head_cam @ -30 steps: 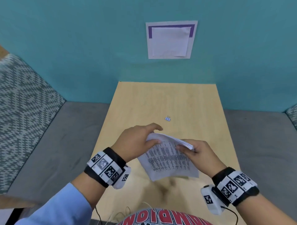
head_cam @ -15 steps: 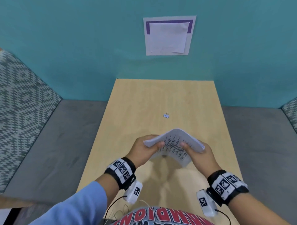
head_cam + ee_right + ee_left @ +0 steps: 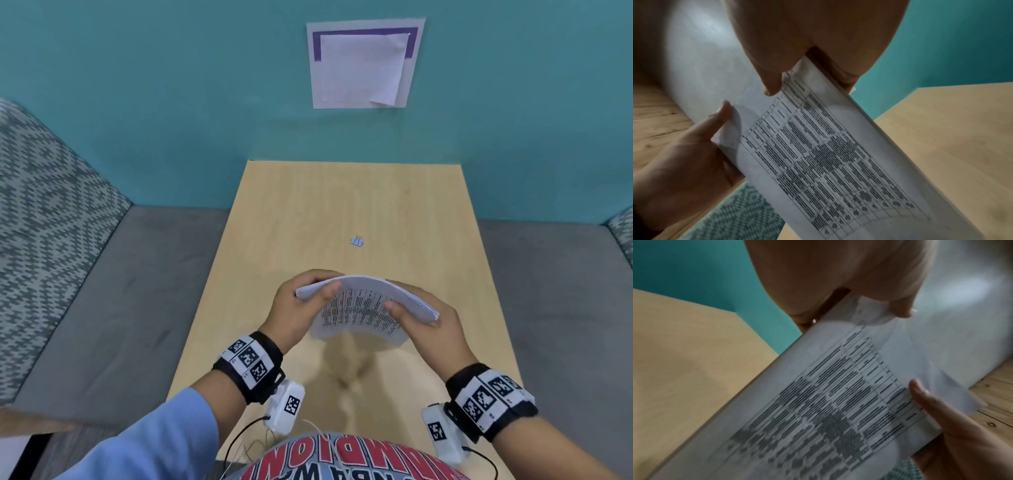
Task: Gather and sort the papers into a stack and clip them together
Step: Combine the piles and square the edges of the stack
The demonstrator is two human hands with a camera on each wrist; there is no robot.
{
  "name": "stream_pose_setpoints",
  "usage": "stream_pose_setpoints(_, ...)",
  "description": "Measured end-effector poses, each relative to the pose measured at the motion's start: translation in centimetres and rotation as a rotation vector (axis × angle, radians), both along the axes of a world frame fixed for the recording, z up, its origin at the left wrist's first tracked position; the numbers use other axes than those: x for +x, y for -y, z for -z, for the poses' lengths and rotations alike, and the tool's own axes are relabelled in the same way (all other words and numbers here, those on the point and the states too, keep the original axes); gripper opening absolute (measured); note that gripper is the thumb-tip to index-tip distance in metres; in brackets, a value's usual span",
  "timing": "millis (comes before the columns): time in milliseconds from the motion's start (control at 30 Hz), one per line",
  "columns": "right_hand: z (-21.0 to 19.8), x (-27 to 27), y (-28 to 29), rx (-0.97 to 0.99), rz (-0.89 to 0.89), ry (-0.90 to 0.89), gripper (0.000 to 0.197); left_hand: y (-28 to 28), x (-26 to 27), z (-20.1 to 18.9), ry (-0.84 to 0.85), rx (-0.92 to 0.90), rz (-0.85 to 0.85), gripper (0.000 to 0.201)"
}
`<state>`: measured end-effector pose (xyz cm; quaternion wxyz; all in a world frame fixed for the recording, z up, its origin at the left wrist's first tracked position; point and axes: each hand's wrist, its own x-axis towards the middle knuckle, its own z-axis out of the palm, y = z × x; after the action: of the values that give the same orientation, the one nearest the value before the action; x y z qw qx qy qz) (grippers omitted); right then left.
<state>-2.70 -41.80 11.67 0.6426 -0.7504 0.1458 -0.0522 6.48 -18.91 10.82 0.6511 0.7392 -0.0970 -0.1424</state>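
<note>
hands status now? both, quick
Left hand: closed on the papers, gripping their left edge.
Right hand: closed on the papers, gripping their right edge.

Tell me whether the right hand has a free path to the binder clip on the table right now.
Probably yes on path: bare table lies between the right hand and the binder clip. But its fingers grip the paper stack, shared with the left hand, so it must let go first.

I sit in an office booth: teal wall (image 3: 154,102), grey bench (image 3: 113,308), wooden surface (image 3: 308,205), pinned notice (image 3: 363,65).
</note>
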Motion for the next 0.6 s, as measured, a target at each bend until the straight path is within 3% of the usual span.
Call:
stream_pose_setpoints(233, -1.4, 0.6, 0.8, -0.066, -0.099, 0.027, 0.026, -0.6, 2.4, -0.5, 0.210, 0.170, 0.100, 0.042)
stream_pose_setpoints(400, -0.5, 1.5, 2.4, -0.116, -0.102, 0.041, 0.034, -0.5, 3.5, -0.9, 0.166, 0.215, 0.095, 0.027)
stream_pose_setpoints(467, -0.6, 1.8, 2.8, -0.099, -0.113, 0.039, 0.050, -0.5, 3.9, -1.3, 0.153, 0.217, 0.119, 0.030)
stream_pose_setpoints(533, -1.0, 2.2, 2.9, -0.072, -0.093, 0.029, 0.072, -0.4, 4.3, -2.1, 0.127, 0.183, 0.158, 0.050)
stream_pose_setpoints(600, -1.7, 2.4, 2.7, -0.039, -0.048, -0.003, 0.082, -0.2, 4.4, -3.2, 0.108, 0.144, 0.191, 0.063)
